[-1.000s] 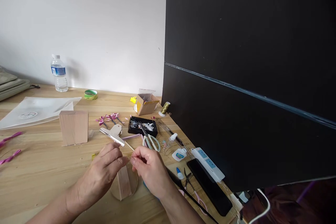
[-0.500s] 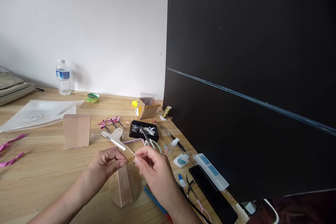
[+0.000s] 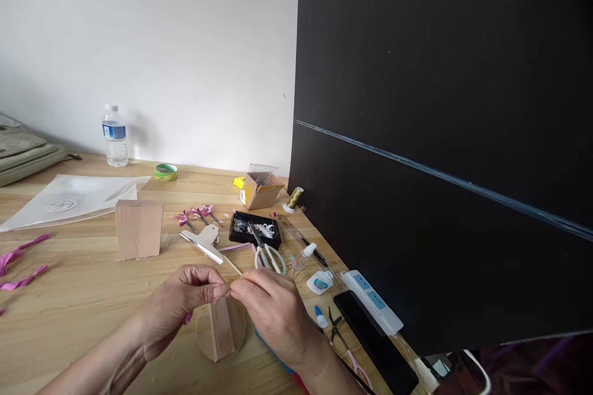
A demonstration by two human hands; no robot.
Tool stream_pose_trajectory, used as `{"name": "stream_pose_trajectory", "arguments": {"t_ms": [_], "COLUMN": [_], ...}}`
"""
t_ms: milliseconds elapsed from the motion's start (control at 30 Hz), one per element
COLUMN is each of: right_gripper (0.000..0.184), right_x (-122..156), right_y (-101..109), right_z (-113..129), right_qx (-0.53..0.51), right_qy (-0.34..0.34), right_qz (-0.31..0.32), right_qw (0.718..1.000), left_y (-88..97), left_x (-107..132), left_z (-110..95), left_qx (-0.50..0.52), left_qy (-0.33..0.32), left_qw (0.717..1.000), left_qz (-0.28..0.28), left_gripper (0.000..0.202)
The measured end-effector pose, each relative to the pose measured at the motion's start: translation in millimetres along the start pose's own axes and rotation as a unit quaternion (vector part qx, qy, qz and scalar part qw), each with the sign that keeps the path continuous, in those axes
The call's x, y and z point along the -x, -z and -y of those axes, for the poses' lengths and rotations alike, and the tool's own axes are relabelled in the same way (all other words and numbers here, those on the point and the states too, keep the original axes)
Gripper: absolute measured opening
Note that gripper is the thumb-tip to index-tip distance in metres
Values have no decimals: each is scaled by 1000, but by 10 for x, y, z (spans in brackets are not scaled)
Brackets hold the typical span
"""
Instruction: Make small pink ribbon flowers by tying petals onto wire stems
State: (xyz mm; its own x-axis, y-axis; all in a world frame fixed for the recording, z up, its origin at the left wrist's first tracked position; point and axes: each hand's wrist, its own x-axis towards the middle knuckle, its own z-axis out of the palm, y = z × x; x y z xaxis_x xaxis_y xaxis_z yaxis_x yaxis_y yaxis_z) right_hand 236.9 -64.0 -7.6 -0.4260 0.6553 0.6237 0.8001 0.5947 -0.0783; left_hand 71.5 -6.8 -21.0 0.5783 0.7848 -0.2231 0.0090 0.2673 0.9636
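Note:
My left hand (image 3: 192,296) is closed in a pinch, thumb against forefinger, on something too small or hidden to make out. A purple bit (image 3: 188,318) peeks out below it; whether the hand holds it I cannot tell. My right hand (image 3: 273,308) grips a thin wooden stick (image 3: 232,265) that points up and left. The fingertips of both hands meet. Beneath them lies a round wooden disc (image 3: 201,336) with a strip of wood (image 3: 223,333) across it. Just beyond the hands rests a metal bulldog clip (image 3: 204,242).
White-handled scissors (image 3: 271,259) lean on a black tray (image 3: 241,236) of small parts. To the right are a glue bottle (image 3: 319,282), pliers (image 3: 340,336), a black phone-like slab (image 3: 375,342) and a power strip (image 3: 373,302). Behind stand a wooden block (image 3: 139,231) and a water bottle (image 3: 115,139).
My right hand has moved left and turned, so its fingertips now touch those of my left hand. Less of the stick shows. The purple bit below my left hand has come into view.

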Motion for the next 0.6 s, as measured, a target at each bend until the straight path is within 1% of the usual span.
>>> {"name": "stream_pose_trajectory", "arguments": {"t_ms": [33, 67, 100, 133, 167, 200, 233, 267, 300, 333, 367, 400, 433, 467, 500, 600], "right_gripper": [26, 27, 26, 25, 23, 21, 19, 18, 18, 17, 16, 15, 14, 14, 15, 17], "right_x": [10, 18, 21, 18, 10, -2, -18, -34, -50, -63, -75, -84, -91, -97, -103, -116], "right_y": [-16, -30, -42, -51, -59, -67, -74, -81, -88, -94, -98, -100, -99, -96, -90, -61], "right_z": [5, 14, 26, 39, 50, 57, 58, 53, 43, 29, 15, 3, -6, -10, -8, 18], "right_qx": [-7, -19, -39, -65, -96, -131, -170, -214, -262, -310, -352, -381, -393, -389, -377, -345], "right_qy": [-14, -34, -60, -92, -132, -180, -231, -282, -331, -372, -401, -419, -428, -431, -430, -427], "right_qz": [-6, -10, -11, -9, -3, 4, 15, 32, 53, 73, 88, 97, 100, 98, 97, 103], "right_qw": [1000, 999, 997, 994, 987, 975, 958, 935, 905, 872, 841, 818, 807, 808, 814, 829], "left_y": [2, 5, 9, 13, 17, 21, 25, 30, 34, 39, 43, 47, 49, 50, 50, 45], "left_x": [-6, -15, -27, -39, -49, -57, -62, -64, -66, -68, -73, -81, -92, -104, -117, -140], "left_z": [2, 9, 22, 41, 63, 89, 117, 143, 166, 185, 199, 207, 210, 209, 205, 176], "left_qx": [-24, -55, -95, -144, -200, -259, -316, -365, -403, -430, -446, -450, -445, -434, -417, -353], "left_qy": [-20, -53, -102, -166, -242, -321, -395, -456, -500, -530, -545, -549, -546, -537, -525, -472], "left_qw": [1000, 997, 990, 976, 950, 911, 862, 810, 762, 726, 704, 697, 702, 717, 736, 805], "left_qz": [2, 5, 8, 5, -4, -20, -40, -60, -75, -86, -94, -100, -103, -100, -93, -71], "left_gripper": [30, 28, 27, 26, 26, 26, 26, 27, 28, 28, 29, 28, 26, 24, 21, 20]}}
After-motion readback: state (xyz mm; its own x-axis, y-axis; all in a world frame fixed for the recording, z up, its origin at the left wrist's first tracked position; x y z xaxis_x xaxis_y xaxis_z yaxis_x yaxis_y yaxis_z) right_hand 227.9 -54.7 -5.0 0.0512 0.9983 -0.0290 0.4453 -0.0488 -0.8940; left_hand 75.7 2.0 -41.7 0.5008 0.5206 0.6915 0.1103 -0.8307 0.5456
